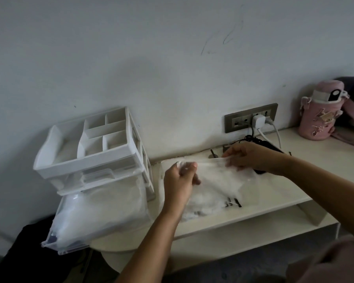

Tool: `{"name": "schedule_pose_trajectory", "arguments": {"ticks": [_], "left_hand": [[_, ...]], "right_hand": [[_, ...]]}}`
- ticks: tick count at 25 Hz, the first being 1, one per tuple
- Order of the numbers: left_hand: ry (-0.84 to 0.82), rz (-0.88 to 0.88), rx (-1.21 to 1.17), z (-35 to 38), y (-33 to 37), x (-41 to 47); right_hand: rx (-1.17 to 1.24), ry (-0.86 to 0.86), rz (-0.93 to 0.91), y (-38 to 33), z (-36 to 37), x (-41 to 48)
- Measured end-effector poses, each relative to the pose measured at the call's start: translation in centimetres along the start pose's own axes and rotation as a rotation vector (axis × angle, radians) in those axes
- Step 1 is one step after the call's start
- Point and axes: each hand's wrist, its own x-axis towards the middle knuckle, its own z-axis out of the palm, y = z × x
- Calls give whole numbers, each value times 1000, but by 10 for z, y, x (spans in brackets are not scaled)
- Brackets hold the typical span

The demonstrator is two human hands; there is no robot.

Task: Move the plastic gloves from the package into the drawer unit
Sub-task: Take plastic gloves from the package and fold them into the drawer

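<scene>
"Head view, near to far: what have you got?"

"Both my hands are on the package [221, 178], which lies on the worktop [278, 197] just in front of me. My left hand [179, 180] pinches the left corner of its mouth. My right hand [247, 158] pinches the far right edge, and together they stretch it open."

"And the gloves?"

"A crumpled white wad of plastic gloves [200, 203] shows through the film, below and between my hands. Neither hand grips it. I'd judge this as the opening step."

"Next?"

"One hand should let go, reach inside and carry the wad left to the pulled-out drawer [55, 245] of the drawer unit [102, 152]. The drawer looks to hold white film already. Thin plastic clings, so I'd go slowly."
</scene>
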Motion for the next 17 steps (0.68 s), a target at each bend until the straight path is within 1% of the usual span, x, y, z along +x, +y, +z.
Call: {"name": "schedule_pose_trajectory", "arguments": {"ticks": [1,2,4,5,6,8,10,12,15,17], "left_hand": [[16,77,132,-5,9,0],[15,129,218,-11,19,-1],[-28,181,305,-27,39,-3],[-63,190,332,-37,50,-4],[-103,196,355,-48,59,-5],[-185,215,399,-72,79,-9],[-210,233,410,-94,95,-13],[-186,232,377,-119,102,-14],[-112,175,288,-156,93,-15],[-30,115,230,-179,80,-14]], "right_hand": [[-7,-6,6,1,0,0],[37,0,20,1,1,-1],[250,-7,36,-8,4,-3],[348,-49,25,-14,7,-4],[379,-117,4,-23,11,-6],[256,-269,-52,-40,23,-11],[126,-371,-89,-50,38,-12],[98,-410,-109,-60,53,-10],[264,-425,-122,-73,78,-4],[349,-386,-129,-87,91,1]]}}
